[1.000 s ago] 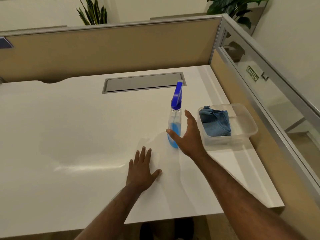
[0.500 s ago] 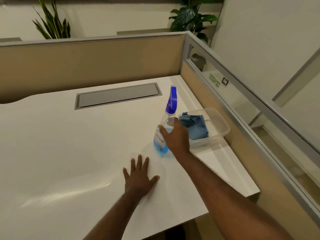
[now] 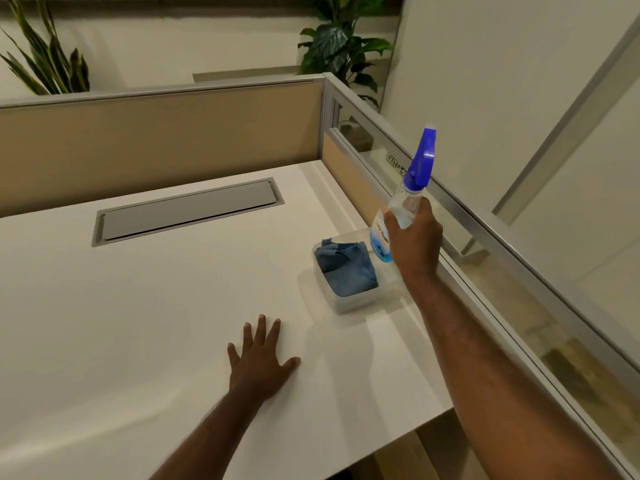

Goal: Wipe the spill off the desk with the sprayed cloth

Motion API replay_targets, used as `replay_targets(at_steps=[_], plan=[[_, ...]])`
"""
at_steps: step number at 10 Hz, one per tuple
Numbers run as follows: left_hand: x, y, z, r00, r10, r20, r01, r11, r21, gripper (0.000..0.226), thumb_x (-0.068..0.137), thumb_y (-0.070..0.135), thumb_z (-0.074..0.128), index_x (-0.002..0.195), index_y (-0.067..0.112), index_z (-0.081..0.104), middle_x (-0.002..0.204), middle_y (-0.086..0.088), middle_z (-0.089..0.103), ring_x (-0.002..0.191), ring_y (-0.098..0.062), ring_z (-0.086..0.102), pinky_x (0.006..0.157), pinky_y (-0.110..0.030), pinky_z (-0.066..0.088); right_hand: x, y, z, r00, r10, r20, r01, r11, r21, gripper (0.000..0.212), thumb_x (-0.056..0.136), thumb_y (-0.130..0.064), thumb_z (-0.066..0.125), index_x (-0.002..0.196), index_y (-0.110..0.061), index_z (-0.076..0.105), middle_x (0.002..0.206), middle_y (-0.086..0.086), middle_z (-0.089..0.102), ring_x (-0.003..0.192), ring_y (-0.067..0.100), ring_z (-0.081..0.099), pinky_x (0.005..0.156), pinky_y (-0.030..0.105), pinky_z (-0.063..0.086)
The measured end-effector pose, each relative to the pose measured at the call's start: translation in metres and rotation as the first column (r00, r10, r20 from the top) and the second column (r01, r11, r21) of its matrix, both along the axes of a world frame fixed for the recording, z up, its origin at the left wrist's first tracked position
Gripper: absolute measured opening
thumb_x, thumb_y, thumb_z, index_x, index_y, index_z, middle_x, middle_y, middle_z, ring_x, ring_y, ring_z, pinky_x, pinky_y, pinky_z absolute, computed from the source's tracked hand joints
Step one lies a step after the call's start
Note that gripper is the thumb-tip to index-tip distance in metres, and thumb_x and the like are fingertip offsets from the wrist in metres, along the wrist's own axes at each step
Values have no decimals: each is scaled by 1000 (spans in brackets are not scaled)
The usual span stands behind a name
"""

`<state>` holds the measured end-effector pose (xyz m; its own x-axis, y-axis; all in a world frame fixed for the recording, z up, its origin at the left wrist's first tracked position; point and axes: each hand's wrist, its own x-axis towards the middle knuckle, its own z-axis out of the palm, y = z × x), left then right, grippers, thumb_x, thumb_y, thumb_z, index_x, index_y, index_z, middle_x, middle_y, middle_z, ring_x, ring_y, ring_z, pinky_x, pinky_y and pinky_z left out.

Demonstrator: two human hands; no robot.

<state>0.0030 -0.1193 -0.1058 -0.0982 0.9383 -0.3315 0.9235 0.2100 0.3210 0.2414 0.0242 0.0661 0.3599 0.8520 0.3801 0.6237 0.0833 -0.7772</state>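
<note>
Above desk's right edge, right hand [image 3: 414, 237] gripping spray bottle [image 3: 408, 206]

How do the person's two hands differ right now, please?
The right hand is raised and closed around the spray bottle; the left hand lies flat, fingers spread, on the desk. The right is beside the container; the left is nearer the front edge. Both are bare.

Two bits of print show, neither cleanly readable. The spray bottle [image 3: 401, 216], right of centre in the frame, carries a blue label [image 3: 380, 241] whose lettering is too blurred to make out. Just above it, a small green sign [image 3: 396, 165] on the glass partition [image 3: 519, 282] seems to read "EXIT", partly hidden by the bottle.
</note>
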Motion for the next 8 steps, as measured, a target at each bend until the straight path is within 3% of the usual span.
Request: replay_targets(at_steps=[2,4,5,7,8], plan=[[4,1,-2,999,29,-14,-29,1000,-7,85,90,66,39,154,31,-3,164,3,-15,150,-23,-16,118,-56,-2,23,23,-40,999,34,-17,-36,992,-118,48,84,-30,72,123,-9,53,122,12,65,108,27,65,87,39,56],[2,-1,-5,999,27,-17,-27,1000,-11,84,90,66,38,153,32,-6,163,5,-17,149,-22,-18,118,-54,-4,24,35,-65,997,75,17,-71,983,-167,47,84,-30,73,120,-7,55,116,13,68,104,27,67,83,30,52],[1,0,-5,999,21,-25,-21,1000,-23,85,90,66,40,153,33,-6,163,5,-17,149,-22,-18,117,-54,-5,29,40,-70,998,55,24,-50,984,-170,50,84,-34,72,121,-6,54,118,14,68,104,29,68,86,42,58],[-3,3,5,1000,15,-15,-15,1000,-25,88,89,65,44,153,33,-6,164,4,-15,150,-23,-16,117,-55,-4,26,23,-61,999,32,-44,-38,988,-149,68,82,-38,72,136,-9,41,131,13,59,114,30,62,89,44,56],[-10,4,11,999,44,-5,-44,999,7,88,89,65,45,153,34,-7,164,6,-14,150,-22,-15,118,-54,-3,18,5,-64,996,-43,-78,42,999,-10,75,81,-36,74,140,-11,35,136,15,50,118,29,57,88,41,56]])
